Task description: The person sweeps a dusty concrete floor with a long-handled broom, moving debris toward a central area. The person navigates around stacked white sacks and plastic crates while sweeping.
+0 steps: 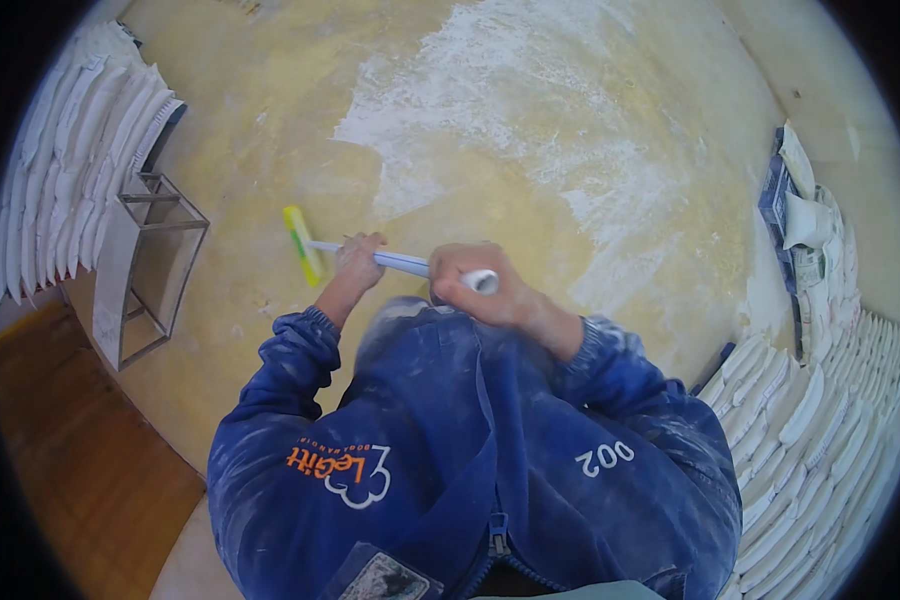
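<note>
Left hand [358, 262] wrapped round pole [402, 263], right hand [515, 290] gripping near top; press yellow-green head [302, 246] flat, evenly against floor [250, 130].

Floor [240, 180]: yellowish, smeared, scuffed. Clock centred on the worker, 12 straight ahead. I see a broad, ragged patch of white powder [510, 110] from 12 to 1. Between 10 and 11, a yellow-green squeegee head [303, 246] appears to rest on the floor. At 10, a bare metal frame [120, 280] stands just beside stacked white sacks [70, 150]. More stacks: a mixed pile [815, 230] at 2, a larger white one [800, 450] at 3. Contact beneath the stacks unclear.
</note>
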`<action>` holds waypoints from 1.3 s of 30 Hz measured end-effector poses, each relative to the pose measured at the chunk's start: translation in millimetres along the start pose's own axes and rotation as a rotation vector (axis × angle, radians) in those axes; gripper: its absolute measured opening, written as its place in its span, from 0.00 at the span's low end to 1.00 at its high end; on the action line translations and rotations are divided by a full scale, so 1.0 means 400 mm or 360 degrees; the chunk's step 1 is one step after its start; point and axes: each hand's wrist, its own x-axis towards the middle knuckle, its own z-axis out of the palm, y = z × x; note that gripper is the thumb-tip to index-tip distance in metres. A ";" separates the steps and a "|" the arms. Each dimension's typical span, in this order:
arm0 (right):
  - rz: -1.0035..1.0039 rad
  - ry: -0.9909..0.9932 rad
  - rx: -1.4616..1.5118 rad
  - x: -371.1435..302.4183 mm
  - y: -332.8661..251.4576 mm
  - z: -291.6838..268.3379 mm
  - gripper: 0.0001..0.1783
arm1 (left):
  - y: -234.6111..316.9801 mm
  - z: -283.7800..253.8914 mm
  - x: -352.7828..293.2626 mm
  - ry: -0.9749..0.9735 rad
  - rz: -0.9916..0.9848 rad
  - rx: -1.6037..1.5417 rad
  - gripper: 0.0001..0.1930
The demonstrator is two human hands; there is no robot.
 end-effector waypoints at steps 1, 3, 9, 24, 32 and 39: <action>0.0013 -0.0057 -0.0019 0.004 -0.069 -0.042 0.10 | 0.045 0.017 0.048 0.0065 0.0201 -0.0292 0.10; -0.0073 -0.0161 -0.0150 0.008 -0.197 -0.115 0.10 | 0.198 0.006 0.129 0.0155 0.0417 -0.0779 0.11; 0.0041 -0.0180 -0.0759 0.115 -0.354 -0.144 0.09 | 0.412 0.059 0.337 0.0007 0.0650 -0.1298 0.11; -0.0628 0.0033 -0.0593 0.555 -0.551 -0.135 0.15 | 0.219 -0.440 0.650 -0.0030 0.1173 -0.1510 0.10; 0.0039 0.0586 0.0380 0.770 0.074 -0.136 0.09 | -0.491 -0.278 0.704 0.0035 0.0489 -0.0445 0.05; -0.0062 0.0246 -0.0448 0.750 -0.253 -0.180 0.10 | -0.194 -0.220 0.808 -0.0466 0.0644 -0.1573 0.06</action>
